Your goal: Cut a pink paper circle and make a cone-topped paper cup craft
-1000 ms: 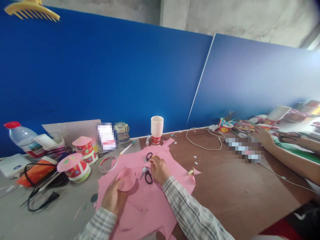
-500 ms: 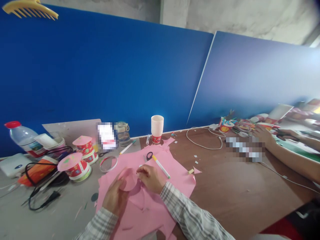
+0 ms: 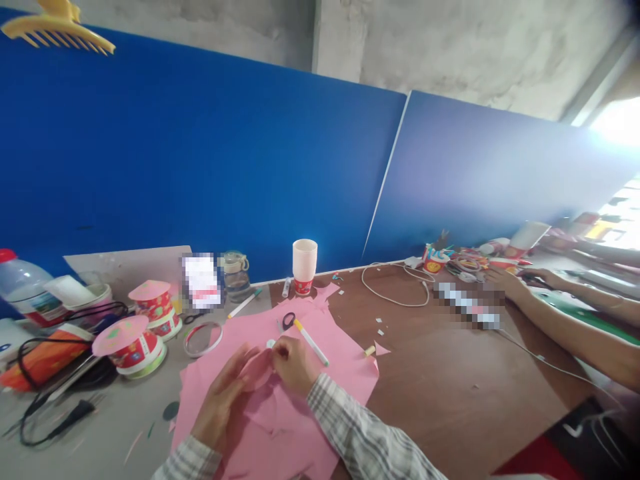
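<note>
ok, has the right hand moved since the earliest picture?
Yes: the right hand has come nearer the wearer and slightly left, judged against the standing white cup.

A tabletop in two tones: a grey section [image 3: 107,447] at left and a brown section [image 3: 430,393] at right, with pink paper [image 3: 345,373] spread across both. The grey section bears red cup pieces [image 3: 135,353] with pink tops, a lidded jar [image 3: 237,283] and a black plug [image 3: 75,419]; the brown section, a tall white-and-red cup [image 3: 305,260], a looped white cable [image 3: 400,305] and small white scraps [image 3: 381,332].
</note>
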Demonstrator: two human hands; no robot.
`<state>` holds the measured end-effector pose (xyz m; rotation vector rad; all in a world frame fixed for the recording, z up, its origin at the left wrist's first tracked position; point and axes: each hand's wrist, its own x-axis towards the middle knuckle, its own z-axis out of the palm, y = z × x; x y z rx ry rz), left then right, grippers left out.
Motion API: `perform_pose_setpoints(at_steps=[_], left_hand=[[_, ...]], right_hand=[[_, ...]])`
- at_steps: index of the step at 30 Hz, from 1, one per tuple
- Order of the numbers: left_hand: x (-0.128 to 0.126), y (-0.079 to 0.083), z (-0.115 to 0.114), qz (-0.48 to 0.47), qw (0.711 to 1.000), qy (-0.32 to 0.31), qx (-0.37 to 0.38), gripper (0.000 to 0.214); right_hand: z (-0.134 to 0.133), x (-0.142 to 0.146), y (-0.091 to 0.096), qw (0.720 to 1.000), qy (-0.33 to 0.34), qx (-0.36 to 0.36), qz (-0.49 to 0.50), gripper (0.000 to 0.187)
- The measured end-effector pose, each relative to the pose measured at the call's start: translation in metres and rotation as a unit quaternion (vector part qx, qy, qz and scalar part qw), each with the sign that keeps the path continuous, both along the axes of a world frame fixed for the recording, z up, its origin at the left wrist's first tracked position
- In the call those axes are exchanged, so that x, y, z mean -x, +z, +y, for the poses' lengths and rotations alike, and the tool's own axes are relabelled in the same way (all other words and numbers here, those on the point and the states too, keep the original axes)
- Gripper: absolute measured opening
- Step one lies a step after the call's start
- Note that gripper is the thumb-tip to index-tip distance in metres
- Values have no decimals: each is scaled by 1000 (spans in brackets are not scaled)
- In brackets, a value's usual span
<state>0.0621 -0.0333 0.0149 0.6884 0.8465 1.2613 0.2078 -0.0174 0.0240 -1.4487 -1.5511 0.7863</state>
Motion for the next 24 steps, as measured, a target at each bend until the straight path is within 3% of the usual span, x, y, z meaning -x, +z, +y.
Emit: perform_pose_setpoints(at_steps=[5,9,13,18,21,24], left_hand=[[-2,9,-4,-78,995,-55,5,64],[4,11,1,-133,987,-57,77,52],[6,6,5,-124,983,-40,130,50],[4,2,5,-90,987,-21,131,28],[4,9,5,-115,978,-14,173,34],[6,16,6,-161,961,-20,222,47]], right_hand=[[3,-9,5,999,-12,-19,-25,16],[-2,-6,8,997,11,-51,-55,13],[-9,5,3,990,43,-91,-103,13],[-17,13,1,980,73,-112,-147,11],[-13,2,18,977,73,-117,-165,4],[11,-27,48,965,-11,-130,-226,6]])
